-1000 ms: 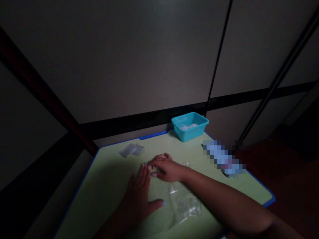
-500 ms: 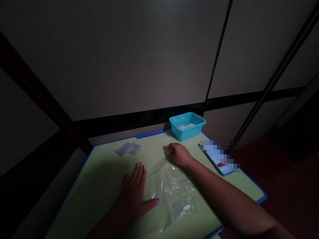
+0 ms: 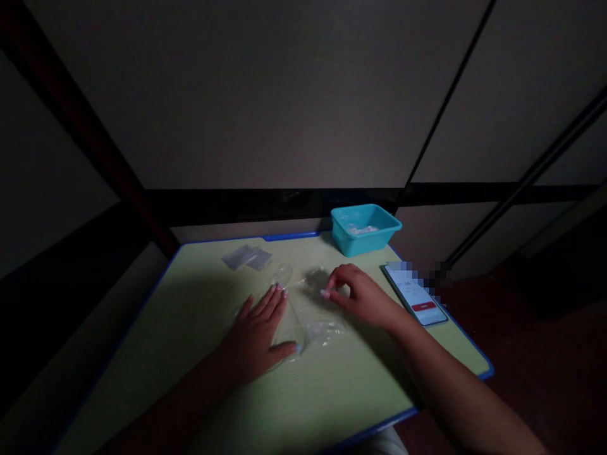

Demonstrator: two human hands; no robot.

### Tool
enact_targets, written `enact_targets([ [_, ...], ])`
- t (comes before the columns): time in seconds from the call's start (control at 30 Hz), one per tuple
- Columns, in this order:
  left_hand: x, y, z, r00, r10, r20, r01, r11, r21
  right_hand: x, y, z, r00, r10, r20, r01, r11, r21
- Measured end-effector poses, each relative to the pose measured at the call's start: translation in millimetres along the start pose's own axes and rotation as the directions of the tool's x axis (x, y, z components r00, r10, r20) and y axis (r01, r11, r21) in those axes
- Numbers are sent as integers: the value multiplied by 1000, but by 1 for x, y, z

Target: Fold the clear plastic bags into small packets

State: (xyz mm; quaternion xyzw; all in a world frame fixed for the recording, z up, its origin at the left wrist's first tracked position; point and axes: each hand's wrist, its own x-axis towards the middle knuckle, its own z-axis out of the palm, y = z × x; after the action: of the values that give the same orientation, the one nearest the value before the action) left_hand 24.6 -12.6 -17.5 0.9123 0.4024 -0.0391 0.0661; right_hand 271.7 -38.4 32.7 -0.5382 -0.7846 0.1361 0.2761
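A clear plastic bag (image 3: 308,309) lies crumpled on the pale green table (image 3: 199,316). My left hand (image 3: 258,335) lies flat on the bag's left part, fingers stretched out and together, thumb to the right. My right hand (image 3: 363,297) sits just right of it, fingers curled and pinching the bag's far edge. The room is dim and the bag's outline is hard to follow.
A teal plastic tub (image 3: 365,229) with something pale inside stands at the table's far edge. A phone (image 3: 415,294) with a lit screen lies near the right edge. Two small folded clear bags (image 3: 246,258) lie far left. A dark wall rises behind the table.
My right hand drew the bag's far edge away from my left hand, then came back toward it. The bag now looks folded shorter. My left hand stayed pressed flat on it.
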Motion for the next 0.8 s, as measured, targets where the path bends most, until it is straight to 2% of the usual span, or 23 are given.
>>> enact_targets([
  [0.1, 4, -6, 6, 992, -94, -81, 96, 995, 24, -19, -5, -2, 955, -129, 267, 133, 991, 3],
  [0.2, 6, -10, 11, 982, -129, -141, 134, 991, 21, -31, -2, -2, 916, -107, 387, 164, 980, -115],
  [0.3, 6, -11, 13, 977, -144, -158, 148, 989, 12, -30, 3, 2, 920, 24, 392, 103, 948, -300],
  [0.37, 6, -11, 13, 977, -147, -152, 150, 989, 8, -23, 4, 9, 930, 112, 351, 43, 913, -405],
  [0.43, 6, -11, 13, 977, -152, -150, 155, 988, 2, -14, 5, 18, 943, 147, 297, 0, 896, -443],
  [0.53, 6, -11, 13, 975, -163, -153, 164, 986, -4, 0, 5, 35, 963, 107, 246, -18, 941, -339],
  [0.63, 6, -10, 12, 976, -167, -138, 168, 986, -3, 6, 5, 49, 971, 129, 199, -92, 979, -183],
  [0.8, 5, -9, 7, 978, -177, -113, 176, 984, -24, 1, 6, 55, 952, 160, 262, -145, 987, -73],
])
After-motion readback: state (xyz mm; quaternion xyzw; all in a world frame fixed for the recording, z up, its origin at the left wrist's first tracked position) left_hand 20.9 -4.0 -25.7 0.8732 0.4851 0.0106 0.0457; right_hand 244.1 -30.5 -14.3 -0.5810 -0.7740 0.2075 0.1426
